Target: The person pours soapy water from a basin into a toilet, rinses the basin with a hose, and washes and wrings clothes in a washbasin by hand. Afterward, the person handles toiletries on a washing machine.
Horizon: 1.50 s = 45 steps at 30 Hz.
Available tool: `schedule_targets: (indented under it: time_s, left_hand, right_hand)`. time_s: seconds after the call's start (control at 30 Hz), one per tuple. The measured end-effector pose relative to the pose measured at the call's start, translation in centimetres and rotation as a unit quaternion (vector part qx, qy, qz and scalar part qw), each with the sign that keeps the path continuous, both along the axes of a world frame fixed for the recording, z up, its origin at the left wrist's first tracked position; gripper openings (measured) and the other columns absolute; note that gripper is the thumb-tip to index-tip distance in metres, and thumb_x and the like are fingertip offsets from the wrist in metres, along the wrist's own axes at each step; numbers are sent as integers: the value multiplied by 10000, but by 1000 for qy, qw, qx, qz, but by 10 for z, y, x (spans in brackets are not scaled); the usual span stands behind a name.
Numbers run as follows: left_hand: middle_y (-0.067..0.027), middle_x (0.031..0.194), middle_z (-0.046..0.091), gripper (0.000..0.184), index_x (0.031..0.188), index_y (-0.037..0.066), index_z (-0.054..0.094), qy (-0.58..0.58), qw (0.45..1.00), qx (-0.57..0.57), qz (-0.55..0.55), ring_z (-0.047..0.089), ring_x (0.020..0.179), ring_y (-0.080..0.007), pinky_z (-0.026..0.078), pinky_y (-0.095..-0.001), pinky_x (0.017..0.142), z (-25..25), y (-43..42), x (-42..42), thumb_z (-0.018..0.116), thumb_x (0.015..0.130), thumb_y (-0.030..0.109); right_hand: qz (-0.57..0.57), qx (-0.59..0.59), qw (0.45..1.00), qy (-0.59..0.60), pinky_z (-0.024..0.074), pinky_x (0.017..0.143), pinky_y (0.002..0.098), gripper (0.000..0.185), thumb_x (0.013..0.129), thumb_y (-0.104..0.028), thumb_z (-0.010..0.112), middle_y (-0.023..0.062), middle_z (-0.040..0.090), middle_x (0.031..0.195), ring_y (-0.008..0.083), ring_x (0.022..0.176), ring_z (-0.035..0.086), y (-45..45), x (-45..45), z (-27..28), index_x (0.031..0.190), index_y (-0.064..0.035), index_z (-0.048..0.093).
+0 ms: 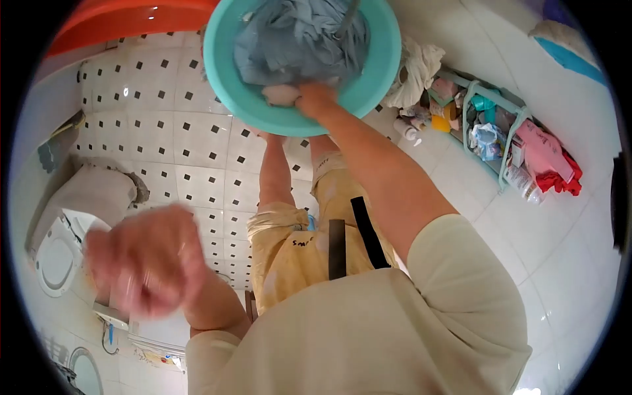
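A turquoise basin (227, 99) holds water and bunched grey-blue cloth (289, 39). My right hand (317, 100) reaches over the near rim into this basin, at the lower edge of the wet cloth. Beside its fingers lies a pale pinkish item (281, 95), whose kind I cannot make out. The right fingers are blurred and partly hidden, so their grip is unclear. My left hand (148, 260) is raised at the left, away from the basin, near my body. Motion smears its fingers, which look bent; no object shows in it.
A large red tub (131, 23) stands at upper left. On the right, a green rack (490, 99) holds bottles and packets, with pink and red cloth (546, 155) at its end. Whitish fabric (416, 69) hangs beside the basin. A toilet (59, 253) is at left.
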State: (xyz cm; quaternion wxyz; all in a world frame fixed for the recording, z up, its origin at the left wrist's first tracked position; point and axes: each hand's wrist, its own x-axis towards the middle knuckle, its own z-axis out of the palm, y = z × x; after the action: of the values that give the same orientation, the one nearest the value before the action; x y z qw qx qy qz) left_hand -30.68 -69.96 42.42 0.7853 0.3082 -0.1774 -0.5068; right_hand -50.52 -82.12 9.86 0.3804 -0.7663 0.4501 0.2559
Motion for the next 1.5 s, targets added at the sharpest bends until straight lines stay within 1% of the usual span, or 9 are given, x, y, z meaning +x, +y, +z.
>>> schedule_targets:
  time_s: [0.23,0.3,0.47,0.5,0.67,0.77,1.1,1.3,1.5]
  left_hand:
    - [-126,1303,304,475,1166,-8,445,259,867,426,9,443,1077,-209,398,-335,869,-161,0,-65,579,799,260]
    - [-80,1042,527,537,1178,106,436,420,788,450,-34,500,978,-204,397,-350,867,-169,-27,-83,558,782,448]
    - [-71,1032,524,453,1145,97,447,-151,966,197,-69,522,933,-202,429,-350,867,-205,-48,-92,498,846,434]
    - [-65,1014,522,416,1141,84,445,204,949,231,-63,519,923,-195,427,-338,870,-212,-58,-95,491,862,390]
    - [-56,1013,543,361,1227,70,388,206,963,169,-41,530,900,-160,432,-293,828,-241,-60,-120,457,891,181]
    - [-106,1027,583,417,1218,53,413,-98,860,486,-121,573,843,-197,442,-273,780,-255,-70,-108,489,818,145]
    - [-138,1437,127,540,1311,304,351,-824,407,337,-205,57,1308,-409,32,-701,932,-338,-79,-111,509,800,379]
    - [-154,1398,216,492,1251,258,421,-815,395,309,-289,202,1271,-362,123,-654,949,-368,-84,-91,533,776,325]
    - [-157,1248,401,509,1228,92,414,-425,745,493,148,385,1131,-326,289,-429,972,-307,-81,-118,567,779,275]
  right_hand:
    - [-230,227,899,-295,340,951,353,319,678,-220,611,145,378,1308,260,1144,424,-26,-25,89,950,-56,643]
    - [-128,190,909,-349,312,979,368,320,639,-142,624,140,324,1345,260,1168,398,-21,-25,138,945,-49,638]
    - [15,40,917,-397,315,956,397,259,645,-145,627,124,411,1271,320,1159,385,28,-18,199,876,-28,635]
    - [-3,13,914,-404,344,888,401,215,632,-147,642,126,456,1185,325,1068,421,37,-13,202,809,-32,602]
    - [-276,-185,885,-325,426,660,400,201,671,-183,642,149,542,867,328,793,525,31,8,105,734,-29,528]
    - [-336,-109,916,-190,440,688,401,190,751,-148,580,174,553,834,338,804,540,-25,-13,34,871,-12,524]
    - [14,-106,994,9,432,819,404,549,783,-252,569,223,494,1108,354,993,503,-19,-28,16,1266,-86,368]
    - [-9,-5,1000,13,412,839,431,399,784,-310,526,240,490,1126,353,1014,498,-47,-24,-30,1083,-47,547]
    - [-91,-134,956,-245,411,868,355,350,681,-271,607,177,483,1180,321,1032,493,-22,-19,30,911,-8,631]
